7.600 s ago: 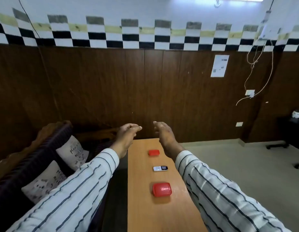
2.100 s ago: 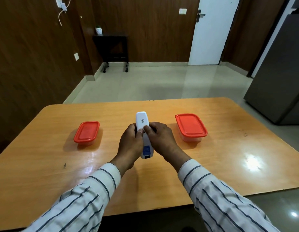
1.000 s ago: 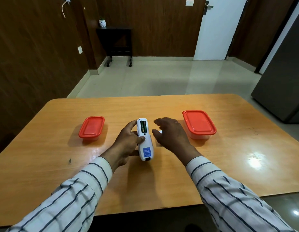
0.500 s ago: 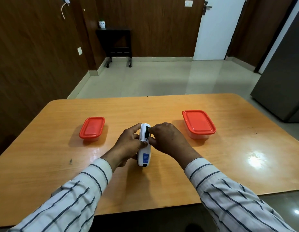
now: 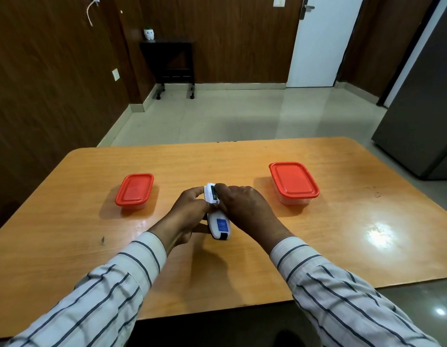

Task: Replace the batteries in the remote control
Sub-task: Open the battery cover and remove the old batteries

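Note:
A white remote control (image 5: 218,222) with a blue label lies back-up between my hands, above the middle of the wooden table (image 5: 317,246). Its battery compartment (image 5: 213,192) at the far end is uncovered and dark inside. My left hand (image 5: 186,214) grips the remote from the left side. My right hand (image 5: 245,206) covers its right side, fingertips at the compartment. Whether those fingers pinch a battery is hidden. The cover is not visible.
A small clear box with a red lid (image 5: 134,190) stands left of my hands. A larger red-lidded box (image 5: 293,182) stands to the right. Beyond the table are a tiled floor, a dark side table (image 5: 174,61) and a grey fridge (image 5: 422,101).
My right hand came back from beside the remote onto its open battery compartment. The remote tilted slightly toward the left hand. The boxes stayed put.

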